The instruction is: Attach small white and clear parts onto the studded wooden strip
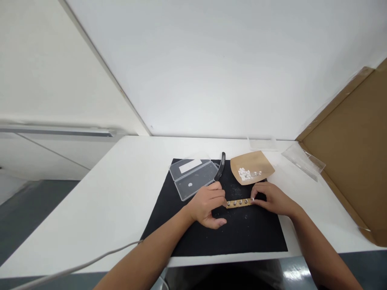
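A narrow tan strip (238, 203) lies crosswise on a black mat (223, 241), with several small metal-and-white fittings in a row along it. The curled fingers of my left hand (208, 203) press against the strip's left end, while the thumb sticks out apart from it. At the other end, thumb and forefinger of my right hand (273, 198) pinch a small white piece (253, 199); its exact kind is too small to tell. Just behind, a brown paper tray (260, 161) holds a heap of small white pieces (244, 174) and some clear ones.
An open clear plastic case (195, 183) with a white label lies on the mat's back left. A black-handled tool (221, 166) leans across its right edge. Clear plastic pieces (304, 161) and a large cardboard box (353, 153) stand right. A grey cable (90, 262) crosses the front left.
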The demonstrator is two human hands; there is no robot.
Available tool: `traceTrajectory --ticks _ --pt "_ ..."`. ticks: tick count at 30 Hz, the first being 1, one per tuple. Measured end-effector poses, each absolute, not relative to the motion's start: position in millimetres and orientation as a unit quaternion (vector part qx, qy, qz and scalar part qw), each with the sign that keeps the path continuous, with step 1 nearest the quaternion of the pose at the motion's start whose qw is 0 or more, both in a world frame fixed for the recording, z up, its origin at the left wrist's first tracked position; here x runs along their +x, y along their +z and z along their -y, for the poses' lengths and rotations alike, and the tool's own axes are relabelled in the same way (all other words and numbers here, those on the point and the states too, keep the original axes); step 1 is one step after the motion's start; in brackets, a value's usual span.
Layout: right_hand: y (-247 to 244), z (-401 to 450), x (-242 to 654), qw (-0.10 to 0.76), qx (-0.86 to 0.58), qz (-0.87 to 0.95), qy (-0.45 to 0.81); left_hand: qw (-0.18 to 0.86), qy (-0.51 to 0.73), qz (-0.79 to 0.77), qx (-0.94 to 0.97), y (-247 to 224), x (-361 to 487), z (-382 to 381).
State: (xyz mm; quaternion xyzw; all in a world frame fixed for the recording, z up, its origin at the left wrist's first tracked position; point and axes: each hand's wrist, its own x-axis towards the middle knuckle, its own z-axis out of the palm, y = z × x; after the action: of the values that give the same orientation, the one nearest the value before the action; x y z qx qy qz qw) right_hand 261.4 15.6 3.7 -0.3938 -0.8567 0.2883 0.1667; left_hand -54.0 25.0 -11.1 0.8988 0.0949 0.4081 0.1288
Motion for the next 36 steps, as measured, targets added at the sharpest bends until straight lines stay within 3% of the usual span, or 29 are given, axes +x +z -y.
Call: traceTrajectory --ticks 16,32,36 --pt "4.8 -12.1 259.6 0.163 -0.42 0.85 0.271 0.136 0.406 -0.094 0.899 -14.0 -54.8 -26.2" --pt "-0.6 -1.4 233.9 0.296 -0.337 0.845 0.292 0.069 0.409 -0.147 0.898 -4.1 -37.8 -13.9" --pt "0.3 5.4 219.6 0.294 -0.318 0.852 0.295 0.086 0.404 -0.137 0.9 -3.3 -32.4 -9.5"
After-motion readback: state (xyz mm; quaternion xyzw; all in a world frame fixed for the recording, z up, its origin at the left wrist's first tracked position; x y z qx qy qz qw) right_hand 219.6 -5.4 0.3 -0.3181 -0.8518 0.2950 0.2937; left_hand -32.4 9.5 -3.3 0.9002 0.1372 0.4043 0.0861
